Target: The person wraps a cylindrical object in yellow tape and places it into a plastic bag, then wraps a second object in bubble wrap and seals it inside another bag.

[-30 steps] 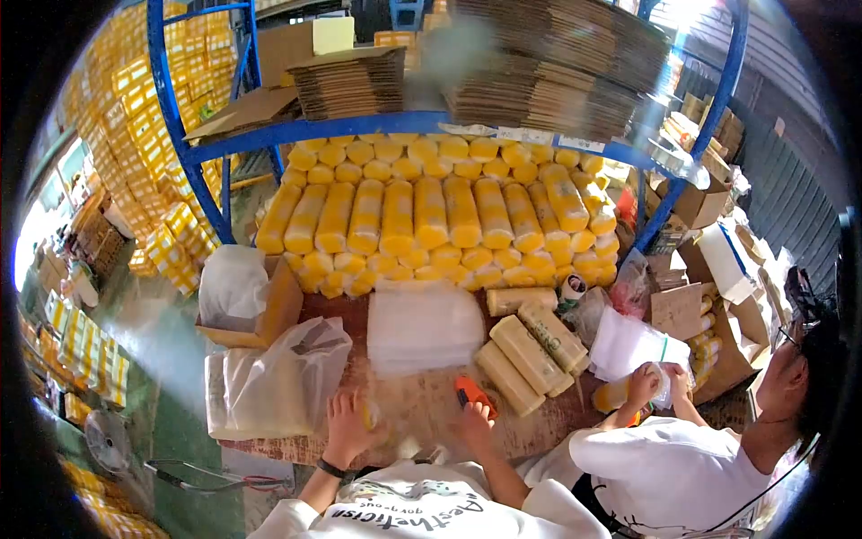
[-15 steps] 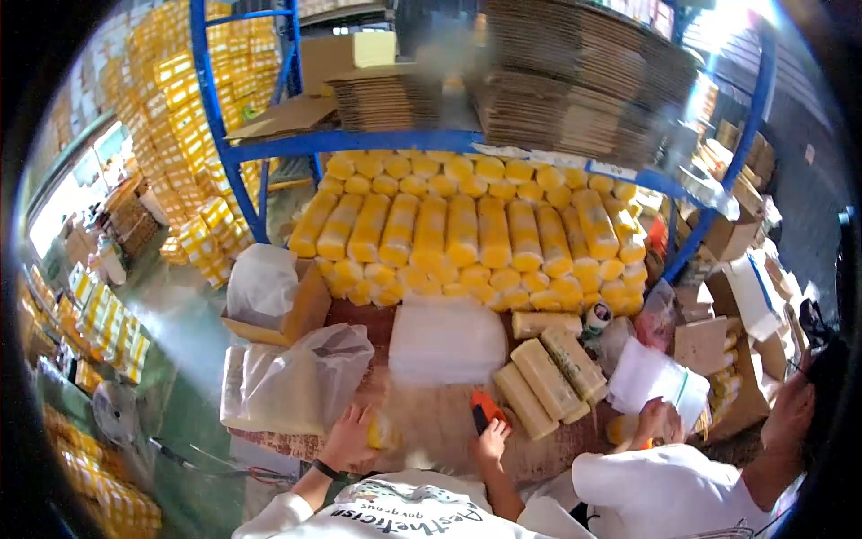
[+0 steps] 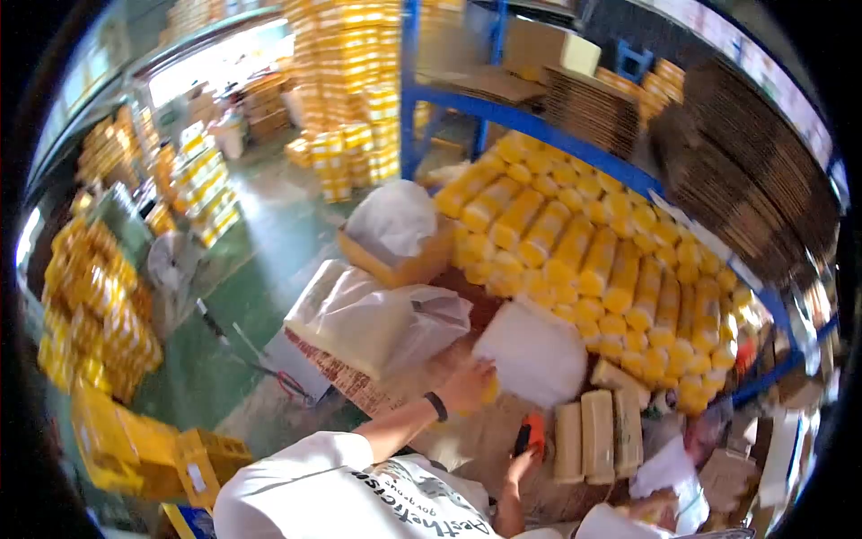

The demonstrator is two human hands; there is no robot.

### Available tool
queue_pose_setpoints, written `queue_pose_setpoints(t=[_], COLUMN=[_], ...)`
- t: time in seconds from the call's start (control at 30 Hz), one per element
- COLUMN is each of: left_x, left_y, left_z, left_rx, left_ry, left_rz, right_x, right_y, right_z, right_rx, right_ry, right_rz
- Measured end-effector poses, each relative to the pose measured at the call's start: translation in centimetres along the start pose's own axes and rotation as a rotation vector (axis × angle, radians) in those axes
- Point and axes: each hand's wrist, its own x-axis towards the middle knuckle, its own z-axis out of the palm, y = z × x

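Observation:
My left hand [image 3: 465, 386], with a black band on its wrist, grips a small yellow roll [image 3: 489, 389] at the near edge of a stack of clear plastic bags [image 3: 536, 351] on the brown table [image 3: 377, 395]. My right hand [image 3: 518, 468] is lower down, its fingers closed on the near end of an orange and black tool [image 3: 533, 435]. Just right of the tool lie three wrapped tan rolls [image 3: 597, 433] side by side. My white printed shirt fills the bottom of the view.
A big pile of yellow rolls [image 3: 593, 260] lies under a blue shelf frame [image 3: 503, 110] carrying flat cardboard [image 3: 745, 171]. A bundle of plastic bags [image 3: 377, 319] and a cardboard box [image 3: 395, 256] sit at the table's left end. A fan [image 3: 166, 260], yellow crates [image 3: 135, 449] and stacked yellow boxes [image 3: 346, 81] stand on the green floor.
The view has swung left, so the floor and the stacked boxes now show and the person at the right is out of view. My left hand has moved with the yellow roll toward the plastic bag stack.

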Motion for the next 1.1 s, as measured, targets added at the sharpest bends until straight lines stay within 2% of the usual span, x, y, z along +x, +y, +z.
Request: queue_pose_setpoints(t=[0.07,0.13,0.2,0.23,0.27,0.33,0.37,0.47,0.5,0.57,0.6,0.7,0.73,0.77,0.8,0.87,0.9,0.93,1.0,1.07,1.1], left_x=[-0.7,-1.4,-3.0,-3.7,-4.2,-5.2,-5.7,-8.5,-9.2,-10.3,-10.9,-13.3,-14.2,-15.1,-15.9,-16.9,-17.3,-17.8,-19.3,-20.1,-20.6], left_y=[2.2,3.3,3.4,3.8,3.9,3.2,2.9,1.0,0.4,-0.6,-0.7,-0.5,-0.2,0.0,0.1,-0.4,-0.5,-0.9,-2.6,-4.2,-4.9], left_z=[-4.7,-4.0,-4.8,-6.6,-7.6,-7.7,-7.6,-6.6,-6.7,-7.0,-7.2,-8.2,-8.4,-8.4,-8.4,-8.9,-9.2,-9.0,-7.3,-7.2,-7.1], left_rx=[-0.066,-0.062,-0.044,-0.031,-0.021,-0.098,-0.139,-0.343,-0.342,-0.344,-0.392,-0.463,-0.443,-0.422,-0.360,-0.245,-0.195,-0.288,-0.517,-0.523,-0.526], left_ry=[-0.214,-0.192,-0.220,-0.252,-0.281,-0.321,-0.339,-0.091,-0.094,-0.099,-0.035,0.123,0.151,0.178,0.222,0.099,0.030,0.109,0.192,0.181,0.175], left_rz=[-0.091,-0.098,-0.095,-0.094,-0.092,-0.141,-0.165,-0.322,-0.361,-0.430,-0.453,-0.514,-0.528,-0.538,-0.555,-0.653,-0.695,-0.712,-0.730,-0.734,-0.736], right_x=[0.0,-0.2,-1.0,-1.4,-1.5,-2.6,-1.7,-1.6,-2.0,-1.4,-1.5,-2.2,-1.7,-0.4,-0.2,-0.6,-0.6,-0.6,-0.7,-0.6,-0.1], right_y=[-0.2,-0.4,-1.1,-2.2,-1.9,-4.1,-2.6,-2.7,-3.3,-2.6,-2.9,-4.2,-3.2,0.4,0.5,-1.3,-1.0,-0.7,0.1,0.2,1.9], right_z=[-0.2,0.1,-0.3,-0.5,-0.5,-1.3,-0.7,-0.5,-0.7,-0.5,-0.7,-1.2,-0.7,0.7,1.0,0.3,0.3,0.3,0.1,0.3,0.9], right_rx=[0.253,0.390,0.075,-0.436,-0.415,0.039,-0.082,-0.397,-0.494,-0.495,-0.496,-0.522,-0.444,-0.364,-0.284,0.008,-0.137,-0.292,-0.282,-0.183,-0.197], right_ry=[0.001,-0.009,0.018,0.089,0.090,0.085,0.059,0.091,0.124,0.134,0.141,0.064,0.084,0.105,0.129,-0.025,0.050,0.151,0.108,0.021,0.129], right_rz=[0.071,0.090,-0.006,-0.144,-0.176,-0.046,-0.075,-0.141,-0.157,-0.218,-0.247,-0.158,-0.167,-0.173,-0.177,-0.011,-0.176,-0.329,-0.293,-0.165,-0.389])
